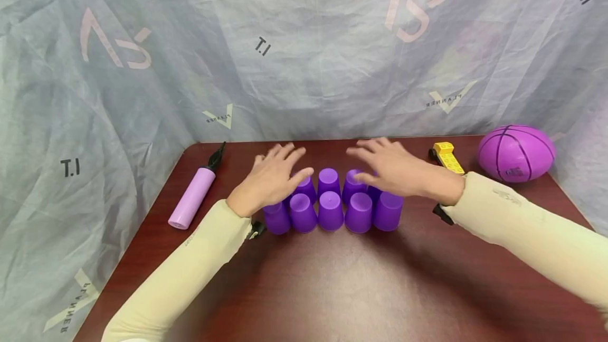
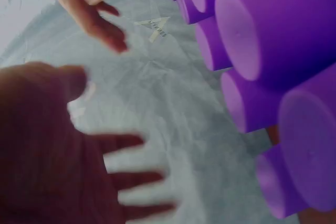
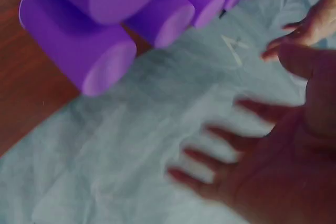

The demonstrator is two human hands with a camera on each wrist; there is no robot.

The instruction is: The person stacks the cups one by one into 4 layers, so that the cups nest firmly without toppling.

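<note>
Several purple cups [image 1: 330, 211] stand upside down on the table in two rows, one behind the other. Above the left end of the rows hovers my left hand [image 1: 272, 176], its fingers spread and nothing in them. My right hand [image 1: 391, 165] is raised over the right end, fingers also spread, covering parts of the back cups. In the left wrist view, a gap shows between the left hand [image 2: 58, 145] and the nearest cups [image 2: 310, 145]. The right wrist view likewise shows the right hand [image 3: 262, 156] apart from the cup [image 3: 79, 40] at the end.
On the left of the brown table [image 1: 328, 284] lies a pink hand pump [image 1: 192, 197] with a black nozzle. A yellow toy block piece [image 1: 447, 157] with a black wheel is at the back right, beside a purple ball [image 1: 516, 153]. Grey cloth [image 1: 304, 78] hangs behind.
</note>
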